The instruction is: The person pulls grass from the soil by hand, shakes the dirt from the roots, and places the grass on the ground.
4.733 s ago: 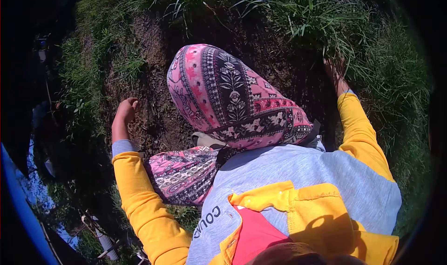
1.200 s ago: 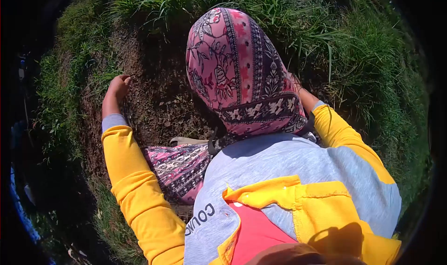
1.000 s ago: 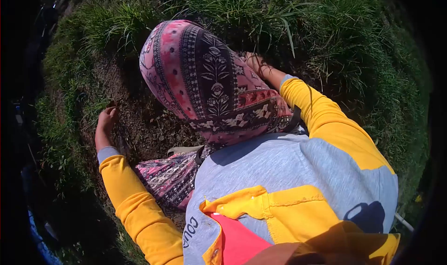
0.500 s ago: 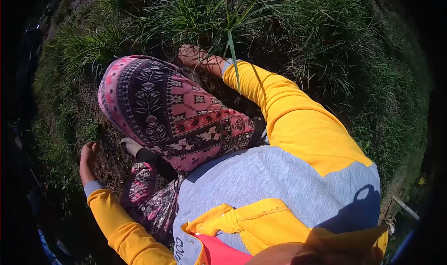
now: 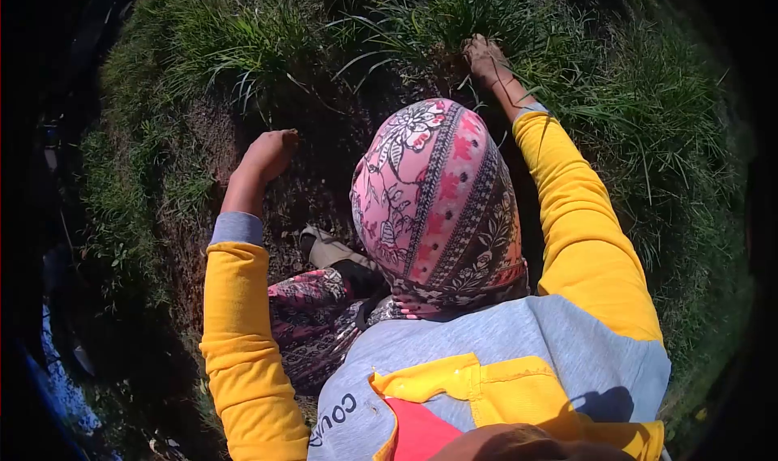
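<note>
My right hand (image 5: pixel 488 60) reaches out past the knee into a clump of green grass (image 5: pixel 454 17). Its fingers are bunched at the base of the blades, and their tips are partly hidden. To the left, my left hand (image 5: pixel 271 154) is held above dark bare soil (image 5: pixel 318 149), curled into a fist. Whatever may be inside that fist is hidden. Both sleeves are yellow with grey cuffs.
A bent knee in pink patterned trousers (image 5: pixel 438 189) rises between the arms, with a shoe (image 5: pixel 326 248) below it on the soil. More grass (image 5: pixel 263 43) grows at the upper left and along the right side (image 5: pixel 648 153).
My right hand has shifted from soil beside the knee to the grass farther right. My left hand has come up and forward. The knee appears more upright, and the view has turned.
</note>
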The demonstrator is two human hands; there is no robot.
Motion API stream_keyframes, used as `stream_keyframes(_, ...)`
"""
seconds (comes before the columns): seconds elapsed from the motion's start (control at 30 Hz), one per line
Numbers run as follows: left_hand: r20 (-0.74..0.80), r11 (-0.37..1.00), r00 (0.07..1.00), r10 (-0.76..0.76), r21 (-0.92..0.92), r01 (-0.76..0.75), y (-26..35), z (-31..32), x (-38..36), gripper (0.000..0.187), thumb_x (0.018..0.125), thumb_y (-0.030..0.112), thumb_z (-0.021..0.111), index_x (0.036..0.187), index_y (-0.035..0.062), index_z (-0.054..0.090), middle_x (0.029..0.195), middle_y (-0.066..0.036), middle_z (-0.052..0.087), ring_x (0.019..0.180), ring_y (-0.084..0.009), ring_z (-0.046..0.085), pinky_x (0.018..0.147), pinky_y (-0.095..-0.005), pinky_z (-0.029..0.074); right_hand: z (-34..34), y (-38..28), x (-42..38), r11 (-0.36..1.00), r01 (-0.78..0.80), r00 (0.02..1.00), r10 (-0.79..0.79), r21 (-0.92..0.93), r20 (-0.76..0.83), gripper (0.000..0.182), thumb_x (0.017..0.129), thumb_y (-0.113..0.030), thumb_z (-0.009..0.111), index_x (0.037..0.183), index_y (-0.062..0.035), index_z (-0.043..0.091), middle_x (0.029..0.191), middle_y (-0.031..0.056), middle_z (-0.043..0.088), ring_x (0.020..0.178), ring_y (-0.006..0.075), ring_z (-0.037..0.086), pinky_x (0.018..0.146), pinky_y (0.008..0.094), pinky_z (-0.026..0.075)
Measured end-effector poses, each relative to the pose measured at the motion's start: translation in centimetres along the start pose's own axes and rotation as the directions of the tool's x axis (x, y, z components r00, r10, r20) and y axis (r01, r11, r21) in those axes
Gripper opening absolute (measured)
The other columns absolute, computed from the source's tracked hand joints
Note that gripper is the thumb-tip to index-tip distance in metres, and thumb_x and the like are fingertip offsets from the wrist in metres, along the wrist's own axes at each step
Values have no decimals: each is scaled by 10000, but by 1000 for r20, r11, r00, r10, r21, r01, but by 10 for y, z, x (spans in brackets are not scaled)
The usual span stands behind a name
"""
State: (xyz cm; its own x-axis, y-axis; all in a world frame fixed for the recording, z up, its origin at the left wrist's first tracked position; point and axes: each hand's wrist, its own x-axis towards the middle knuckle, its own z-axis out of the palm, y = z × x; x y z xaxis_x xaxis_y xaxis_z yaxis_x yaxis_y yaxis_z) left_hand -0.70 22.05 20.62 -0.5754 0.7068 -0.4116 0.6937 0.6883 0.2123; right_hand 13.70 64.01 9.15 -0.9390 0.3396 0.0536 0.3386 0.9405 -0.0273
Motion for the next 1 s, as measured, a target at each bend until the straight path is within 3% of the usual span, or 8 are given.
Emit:
stream_keyframes(0.03, -21, 1000, 1000, 7, -7, -7, -5, 10, 7, 290, 855, 220, 403, 995, 54, 596, 971, -195, 587, 939, -351, 545, 787, -402, 448, 24, 26, 4, 996, 93, 989, -93, -5, -114, 291, 839, -198, 410, 1068, -97, 559, 1185, 92, 503, 1166, 258, 409, 978, 361, 328)
stream_keyframes(0.13, 15, 1000, 1000, 19, 9, -19, -12, 24, 15, 272, 857, 205, 392, 955, 59, 599, 930, -193, 597, 918, -359, 548, 774, -416, 444, 90, 74, 10, 987, 46, 969, -7, 154, -248, 292, 812, -166, 472, 1080, -86, 558, 1176, 122, 514, 1132, 268, 443, 983, 346, 327)
stream_keyframes(0.23, 4, 998, 998, 60, 21, -60, -21, 37, 23, 251, 848, 176, 397, 942, 61, 598, 920, -196, 594, 904, -357, 550, 756, -418, 444, 83, 70, -1, 955, -120, 972, 169, 271, -165, 308, 824, -161, 476, 1114, -88, 551, 1185, 119, 513, 1109, 267, 466, 942, 349, 375)
stream_keyframes(0.37, 122, 998, 992, 12, 59, -19, -14, 32, 31, 234, 836, 153, 404, 931, 63, 598, 921, -198, 589, 897, -354, 551, 742, -420, 445, 40, 50, -18, 952, -57, 974, 119, 301, -194, 297, 811, -176, 507, 1084, -74, 562, 1138, 129, 540, 1050, 292, 499, 910, 361, 392)
stream_keyframes(0.5, 168, 998, 984, -67, 3, 67, -19, 47, 54, 218, 806, 156, 432, 904, 54, 598, 896, -212, 590, 862, -374, 558, 711, -435, 452, 9, 34, -19, 921, 105, 910, 64, 376, -411, 221, 804, -158, 535, 969, -21, 588, 1016, 163, 577, 995, 324, 516, 878, 372, 405)
stream_keyframes(0.63, 161, 998, 986, 37, 45, -45, -9, 47, 83, 232, 781, 132, 443, 907, 55, 622, 919, -201, 603, 866, -357, 581, 716, -420, 473, -35, -1, -41, 852, 92, 906, 144, 515, -399, 206, 812, -141, 532, 964, -15, 592, 1016, 167, 577, 993, 317, 520, 874, 361, 405)
stream_keyframes(0.8, 173, 994, 981, 92, 47, -102, -22, 66, 125, 243, 814, 166, 421, 913, 49, 610, 931, -190, 605, 884, -340, 584, 720, -410, 474, -8, -33, -106, 628, -122, 923, 357, 769, -145, 218, 807, -137, 513, 976, -11, 569, 1018, 165, 572, 1000, 316, 518, 869, 356, 410)
stream_keyframes(1.0, 133, 995, 986, 100, -28, -97, -32, 63, 123, 280, 838, 186, 391, 974, 51, 595, 1012, -188, 582, 929, -349, 567, 763, -420, 470, -8, -49, -217, 743, -175, 965, 260, 645, -37, 234, 810, -133, 512, 1008, -13, 549, 1017, 165, 571, 996, 319, 520, 869, 355, 410)
